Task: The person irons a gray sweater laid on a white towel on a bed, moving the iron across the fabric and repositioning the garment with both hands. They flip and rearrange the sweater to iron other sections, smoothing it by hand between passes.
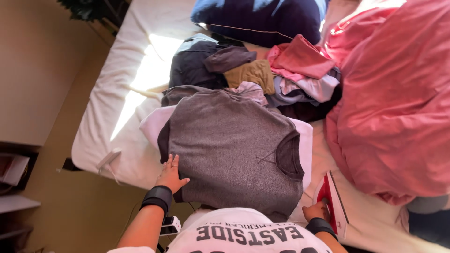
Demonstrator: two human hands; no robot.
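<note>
A grey sweatshirt [229, 145] lies spread flat over a white pad [152, 122] on the bed, collar toward the right. My left hand [170, 174] rests flat on the sweatshirt's near left edge, fingers together, wearing a black wrist band. My right hand [315, 211] grips the handle of a red and white iron [333, 201], which stands on its heel on the sheet just right of the sweatshirt.
A heap of crumpled clothes [262, 70] lies beyond the sweatshirt. A dark blue pillow [262, 18] sits at the bed's far end. A pink duvet [398, 103] bulks on the right. A white cable and plug [108, 159] lie at the bed's left edge, floor beyond.
</note>
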